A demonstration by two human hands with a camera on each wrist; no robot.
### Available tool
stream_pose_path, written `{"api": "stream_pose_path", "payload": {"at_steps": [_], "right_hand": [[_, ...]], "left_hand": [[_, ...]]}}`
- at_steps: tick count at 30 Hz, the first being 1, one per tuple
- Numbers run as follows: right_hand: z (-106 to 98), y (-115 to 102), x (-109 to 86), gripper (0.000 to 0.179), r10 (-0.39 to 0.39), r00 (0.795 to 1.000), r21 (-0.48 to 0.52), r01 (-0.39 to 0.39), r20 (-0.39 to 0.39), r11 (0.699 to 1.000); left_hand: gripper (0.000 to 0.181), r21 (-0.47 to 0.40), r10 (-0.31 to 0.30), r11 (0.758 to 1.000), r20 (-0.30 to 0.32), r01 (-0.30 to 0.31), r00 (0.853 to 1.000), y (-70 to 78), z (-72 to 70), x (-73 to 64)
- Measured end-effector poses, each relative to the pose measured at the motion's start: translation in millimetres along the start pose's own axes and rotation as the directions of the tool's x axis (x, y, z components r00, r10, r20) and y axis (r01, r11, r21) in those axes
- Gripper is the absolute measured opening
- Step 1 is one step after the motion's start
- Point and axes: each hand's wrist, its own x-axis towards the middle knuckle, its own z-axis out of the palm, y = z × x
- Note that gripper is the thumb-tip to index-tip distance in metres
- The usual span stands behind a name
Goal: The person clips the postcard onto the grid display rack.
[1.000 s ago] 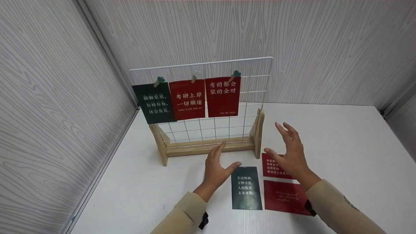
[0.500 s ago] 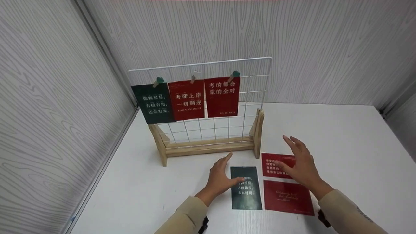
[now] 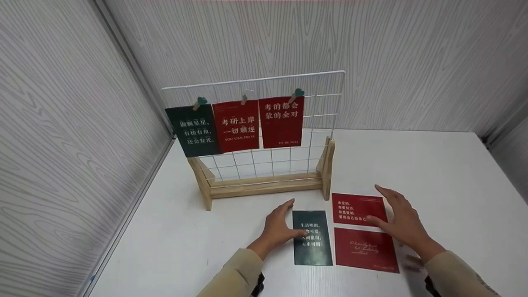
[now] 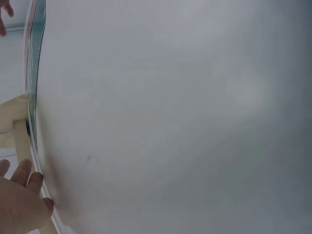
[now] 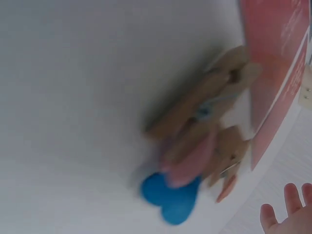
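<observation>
Loose green text card [image 3: 317, 244]: lay in front of the wire-grid stand [image 3: 264, 190].
Left hand [image 3: 276, 229], right hand [image 3: 405, 226]: fingers apart, held nothing.
Card pickup: seemed the step; next probably called for pinching.

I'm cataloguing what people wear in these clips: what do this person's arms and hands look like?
The left hand and right hand are gloveless. The left sleeve and right sleeve are beige and reach the wrists. A small black piece shows under the left cuff, another under the right. The right sleeve bears a faint dark marking, unreadable here.
</observation>
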Motion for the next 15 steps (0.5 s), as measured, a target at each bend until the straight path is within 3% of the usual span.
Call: {"api": "stream_pose_path", "payload": {"at_steps": [9,15], "right_hand": [[-13,23,-15.8,0.091,0.088,0.988,-0.005,-0.089,0.123,0.996],[-23,36,-26.4,0.09,0.099,0.981,0.027,-0.105,0.166,0.994]], "left_hand": [[0.092,0.084,0.032,0.996,0.013,-0.033,0.999,-4.3,1.9,0.4],[0.09,0.142,0.029,0.989,0.025,-0.033,0.999,-5.1,3.2,1.1]]}}
